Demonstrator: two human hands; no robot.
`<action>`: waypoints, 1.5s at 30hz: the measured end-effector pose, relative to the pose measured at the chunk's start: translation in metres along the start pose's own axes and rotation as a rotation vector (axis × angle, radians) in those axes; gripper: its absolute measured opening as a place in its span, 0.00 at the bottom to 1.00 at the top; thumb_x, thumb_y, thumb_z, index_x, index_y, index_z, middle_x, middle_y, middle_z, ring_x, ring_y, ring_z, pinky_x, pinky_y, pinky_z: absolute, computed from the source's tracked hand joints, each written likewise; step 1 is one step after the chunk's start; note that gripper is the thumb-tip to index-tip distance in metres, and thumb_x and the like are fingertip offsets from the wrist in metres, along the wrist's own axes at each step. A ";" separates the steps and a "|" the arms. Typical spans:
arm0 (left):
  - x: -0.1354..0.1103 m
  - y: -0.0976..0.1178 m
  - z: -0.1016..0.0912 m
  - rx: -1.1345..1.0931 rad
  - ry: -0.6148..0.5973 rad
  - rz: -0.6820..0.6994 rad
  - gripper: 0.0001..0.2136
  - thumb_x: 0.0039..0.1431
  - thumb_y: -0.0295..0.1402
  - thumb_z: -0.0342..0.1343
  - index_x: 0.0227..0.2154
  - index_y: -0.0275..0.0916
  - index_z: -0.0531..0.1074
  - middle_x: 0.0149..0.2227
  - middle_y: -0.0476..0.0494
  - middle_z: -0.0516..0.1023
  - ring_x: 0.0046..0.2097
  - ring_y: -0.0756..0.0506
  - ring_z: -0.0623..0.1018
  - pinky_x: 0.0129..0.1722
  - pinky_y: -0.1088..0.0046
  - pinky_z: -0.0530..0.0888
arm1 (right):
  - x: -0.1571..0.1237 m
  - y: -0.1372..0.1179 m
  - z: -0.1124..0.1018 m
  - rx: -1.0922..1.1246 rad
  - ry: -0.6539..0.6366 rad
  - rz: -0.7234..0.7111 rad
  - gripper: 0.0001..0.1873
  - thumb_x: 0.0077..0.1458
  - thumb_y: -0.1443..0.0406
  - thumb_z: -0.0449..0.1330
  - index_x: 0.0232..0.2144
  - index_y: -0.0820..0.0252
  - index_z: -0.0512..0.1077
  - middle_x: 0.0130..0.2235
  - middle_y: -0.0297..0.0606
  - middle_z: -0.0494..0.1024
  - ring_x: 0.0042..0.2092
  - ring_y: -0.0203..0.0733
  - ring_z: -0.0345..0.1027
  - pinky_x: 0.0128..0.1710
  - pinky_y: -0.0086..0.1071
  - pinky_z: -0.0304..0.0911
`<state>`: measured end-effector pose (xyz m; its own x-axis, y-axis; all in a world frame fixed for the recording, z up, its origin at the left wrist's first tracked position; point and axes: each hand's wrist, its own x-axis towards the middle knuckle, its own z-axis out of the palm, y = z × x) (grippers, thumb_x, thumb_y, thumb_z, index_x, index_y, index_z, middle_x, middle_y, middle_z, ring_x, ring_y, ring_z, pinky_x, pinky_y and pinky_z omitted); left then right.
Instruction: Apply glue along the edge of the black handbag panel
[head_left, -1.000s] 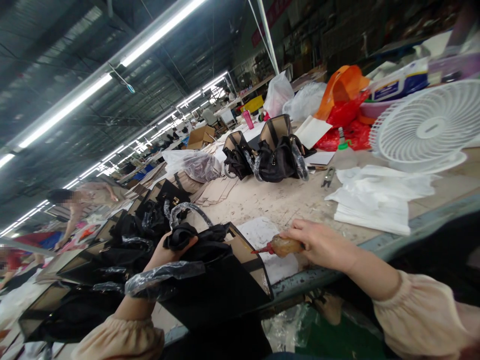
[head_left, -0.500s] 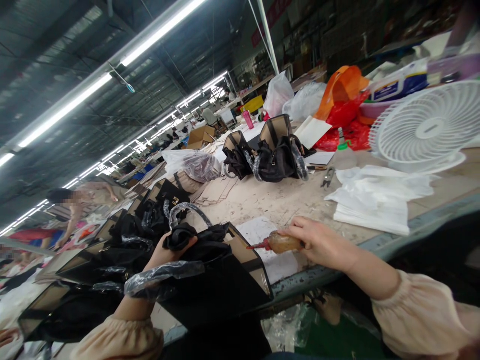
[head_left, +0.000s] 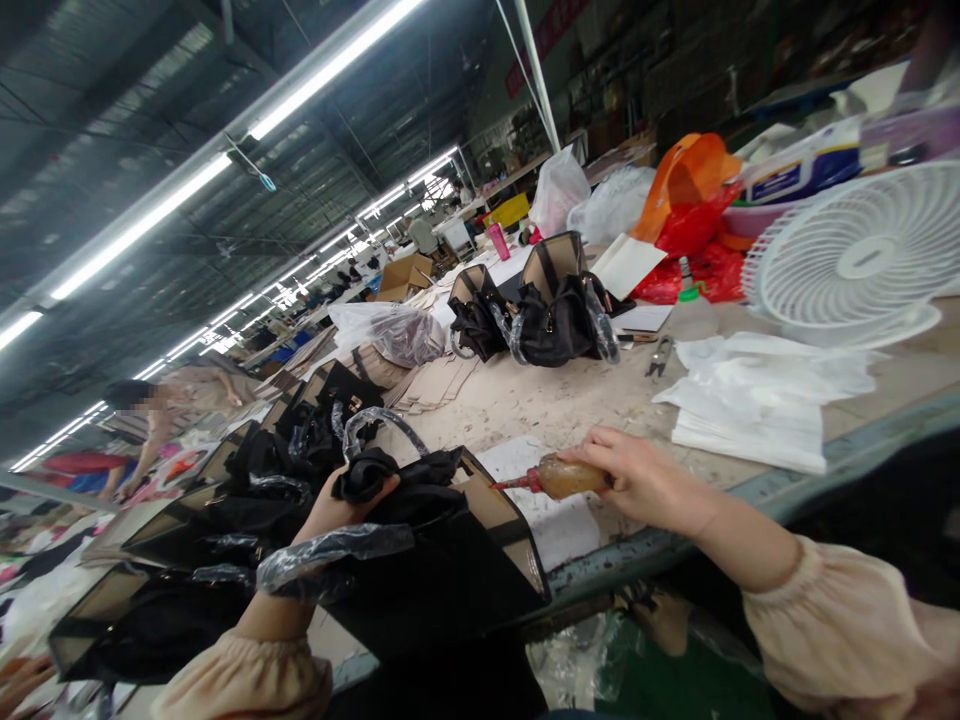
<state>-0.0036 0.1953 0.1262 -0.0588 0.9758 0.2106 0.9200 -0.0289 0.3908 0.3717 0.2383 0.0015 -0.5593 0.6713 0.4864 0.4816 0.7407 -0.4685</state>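
Note:
My left hand (head_left: 330, 510) is closed round bunched black fabric at the top of a black handbag (head_left: 442, 570), between its two plastic-wrapped handles. The bag lies tilted at the table's front edge, its beige-lined side panel facing right. In my right hand (head_left: 630, 470) is a small squeeze bottle (head_left: 566, 478) of amber liquid with a red nozzle. The nozzle points left, its tip close to the bag's beige panel; whether it touches, I cannot tell. Under the bottle lies a stained white sheet (head_left: 559, 525).
More black handbags (head_left: 172, 610) crowd the left, and two others (head_left: 559, 320) stand farther back. At right are a white fan (head_left: 862, 255), white tissue sheets (head_left: 757, 410), thread snippers (head_left: 660, 355) and a green-capped bottle (head_left: 690, 305). A co-worker (head_left: 150, 420) bends over at far left.
The whole view has shifted slightly. Both hands keep their grips, and the bottle's nozzle stays near the beige panel.

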 end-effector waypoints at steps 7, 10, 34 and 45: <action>0.003 0.007 0.001 0.003 0.027 -0.025 0.11 0.42 0.44 0.61 0.18 0.42 0.70 0.21 0.49 0.75 0.26 0.45 0.73 0.27 0.68 0.71 | -0.006 0.003 0.001 -0.013 -0.121 0.042 0.29 0.45 0.80 0.53 0.49 0.54 0.72 0.38 0.38 0.71 0.40 0.42 0.67 0.39 0.32 0.61; 0.004 0.012 0.001 -0.022 0.004 -0.024 0.11 0.42 0.44 0.61 0.19 0.42 0.70 0.22 0.48 0.75 0.27 0.44 0.74 0.29 0.67 0.73 | -0.005 0.003 0.001 0.010 -0.116 0.023 0.29 0.46 0.79 0.54 0.50 0.54 0.71 0.37 0.38 0.70 0.40 0.42 0.66 0.39 0.32 0.60; 0.007 -0.013 0.009 -0.111 0.009 0.003 0.15 0.42 0.47 0.62 0.23 0.39 0.73 0.25 0.46 0.78 0.28 0.44 0.76 0.31 0.66 0.75 | -0.007 0.000 0.002 0.020 -0.181 0.060 0.24 0.50 0.75 0.54 0.49 0.54 0.71 0.37 0.38 0.70 0.40 0.43 0.66 0.39 0.32 0.58; 0.005 -0.002 0.007 -0.118 0.021 0.037 0.13 0.42 0.45 0.62 0.22 0.39 0.73 0.24 0.46 0.78 0.28 0.45 0.76 0.30 0.68 0.74 | -0.006 0.002 -0.001 0.010 -0.181 0.061 0.25 0.49 0.76 0.54 0.49 0.52 0.71 0.36 0.37 0.69 0.39 0.42 0.66 0.38 0.32 0.58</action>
<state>-0.0033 0.2021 0.1205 -0.0350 0.9687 0.2456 0.8696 -0.0915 0.4852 0.3768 0.2354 -0.0014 -0.6420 0.6982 0.3168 0.5123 0.6980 -0.5003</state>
